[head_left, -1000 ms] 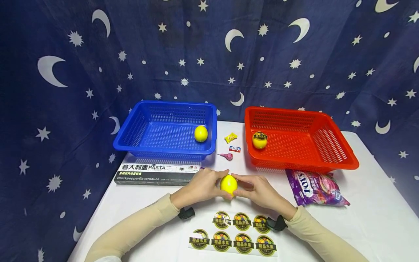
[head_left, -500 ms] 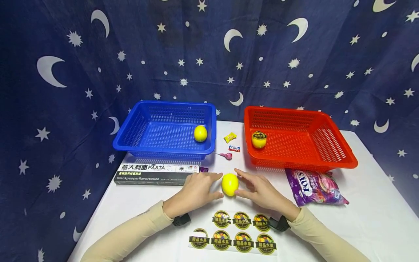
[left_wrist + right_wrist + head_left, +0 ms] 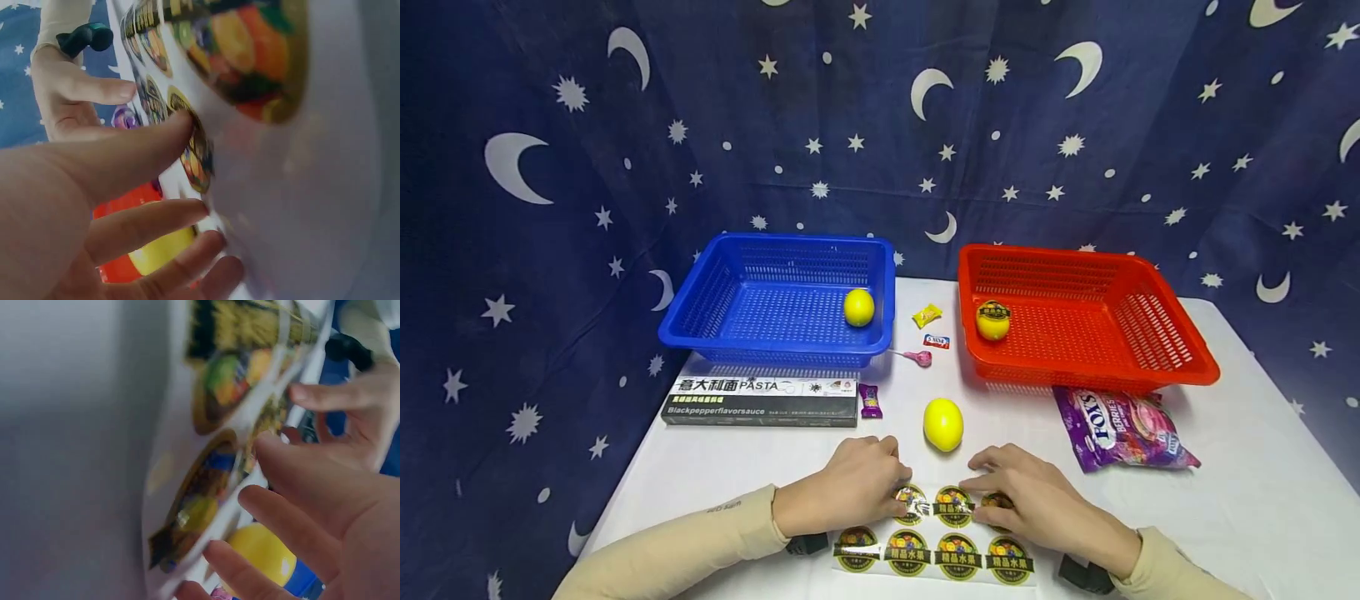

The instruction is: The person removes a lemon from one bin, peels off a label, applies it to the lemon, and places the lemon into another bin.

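A yellow lemon [image 3: 943, 424] lies by itself on the white table, between the two baskets and a sticker sheet [image 3: 936, 546]. Both hands are down on that sheet of round fruit labels. My left hand [image 3: 859, 487] touches the top-left sticker [image 3: 911, 502] with thumb and fingertips; the left wrist view shows the thumb [image 3: 144, 147] pressed at a sticker's edge and the fingers fairly straight. My right hand [image 3: 1024, 497] rests over the top-right sticker [image 3: 997, 502], fingers spread loosely [image 3: 300, 506]. Neither hand touches the lemon [image 3: 259, 550].
A blue basket [image 3: 700, 321] holds a plain lemon [image 3: 859, 307]. A red basket [image 3: 1180, 371] holds a stickered lemon [image 3: 993, 320]. A pasta box [image 3: 760, 400], a purple sweets bag [image 3: 1120, 429] and loose sweets [image 3: 927, 315] lie around. A starry curtain hangs behind.
Both hands let go of the lemon, which now lies on the table slightly further right, and drew back toward me onto the sticker sheet.
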### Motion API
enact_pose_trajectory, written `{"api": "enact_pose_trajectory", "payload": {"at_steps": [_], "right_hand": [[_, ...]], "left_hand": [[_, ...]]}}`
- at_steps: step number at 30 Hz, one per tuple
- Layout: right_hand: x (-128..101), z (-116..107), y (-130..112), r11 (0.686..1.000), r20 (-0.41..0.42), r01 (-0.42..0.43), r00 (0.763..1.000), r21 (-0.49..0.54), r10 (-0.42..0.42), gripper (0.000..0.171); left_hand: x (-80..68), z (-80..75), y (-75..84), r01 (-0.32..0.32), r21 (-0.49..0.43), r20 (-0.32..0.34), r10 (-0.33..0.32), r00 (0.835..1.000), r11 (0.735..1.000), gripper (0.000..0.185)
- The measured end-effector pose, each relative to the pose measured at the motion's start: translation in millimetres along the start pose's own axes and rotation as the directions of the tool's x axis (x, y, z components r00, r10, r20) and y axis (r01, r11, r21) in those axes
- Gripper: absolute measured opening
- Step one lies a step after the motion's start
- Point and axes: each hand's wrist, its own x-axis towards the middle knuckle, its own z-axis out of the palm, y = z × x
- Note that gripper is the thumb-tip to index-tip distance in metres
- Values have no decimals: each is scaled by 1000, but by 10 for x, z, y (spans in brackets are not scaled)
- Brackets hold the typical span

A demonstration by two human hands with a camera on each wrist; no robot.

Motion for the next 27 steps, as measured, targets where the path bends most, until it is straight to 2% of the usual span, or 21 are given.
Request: {"api": "enact_pose_trajectory", "payload": {"at_steps": [3, 5, 8, 10, 12, 14, 17, 20, 22, 24, 26, 27], "right_hand": [[-18, 51, -42, 998, 0, -4, 1000, -55, 4, 30], [-20, 73, -51, 998, -13, -7, 1000, -66, 6, 30], [-16, 95, -48, 997, -25, -6, 1000, -71, 4, 30], [-7, 101, -46, 997, -23, -6, 1000, -75, 5, 29], [6, 96, -50, 997, -16, -11, 1000, -75, 10, 29], [22, 72, -54, 998, -4, -9, 1000, -65, 9, 28], [60, 11, -43, 1000, -6, -14, 1000, -21, 14, 25], [130, -49, -4, 998, -82, -31, 996, 60, 36, 23], [198, -67, 37, 991, -162, -55, 984, 118, 74, 27], [277, -73, 81, 983, -224, -86, 967, 163, 122, 37], [366, -59, 129, 972, -249, -112, 955, 207, 163, 54], [410, -46, 151, 969, -249, -118, 953, 219, 172, 62]], "left_hand": [[-1, 29, 21, -12, -35, -30, 11, 999, 999, 19], [-2, 48, 29, -16, -66, -49, 13, 999, 998, 21], [-8, 57, 30, -28, -110, -74, 20, 997, 994, 15], [-14, 29, 25, -33, -177, -65, 22, 998, 984, 15], [-17, -23, 5, -27, -302, -35, 17, 999, 953, 18], [-4, -90, -30, 2, -458, -1, -3, 1000, 889, 18], [69, -166, -100, 46, -669, -3, -65, 998, 742, 11], [214, -193, -152, 62, -802, -40, -158, 987, 594, 6], [337, -196, -170, 72, -852, -52, -221, 974, 519, 8], [466, -188, -181, 75, -880, -63, -270, 961, 470, 11], [588, -178, -190, 73, -890, -75, -303, 950, 449, 15], [642, -169, -197, 73, -892, -80, -313, 946, 447, 17]]}}
